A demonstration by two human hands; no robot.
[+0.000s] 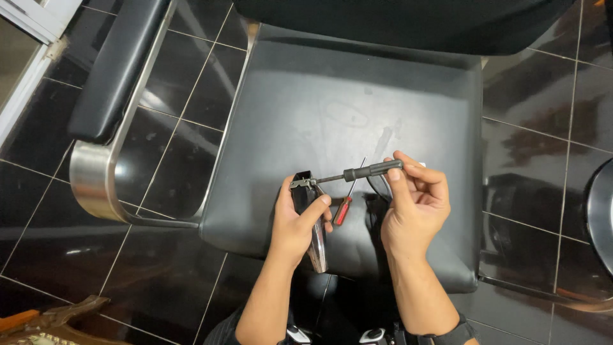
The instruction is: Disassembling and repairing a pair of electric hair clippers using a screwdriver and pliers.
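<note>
Holding, left hand [295,223]: forearm rising from the lower edge, grip clenched around a dark, silver-edged hair clipper body [308,217], thumb laid across its face, blade end pointing away.
Right hand [414,204]: wrist bent inward, fingertips pinching the black handle of a slim metal-shafted screwdriver [357,172]; the shaft lies level, its tip touching the clipper's top end.
Between the hands: a small red-handled screwdriver [345,206] lying on the seat.
Seat: black leather chair cushion [332,108] beneath both hands.
Beyond: padded black armrest with chrome frame [112,76] at left, over glossy dark floor tiles [543,121].
</note>
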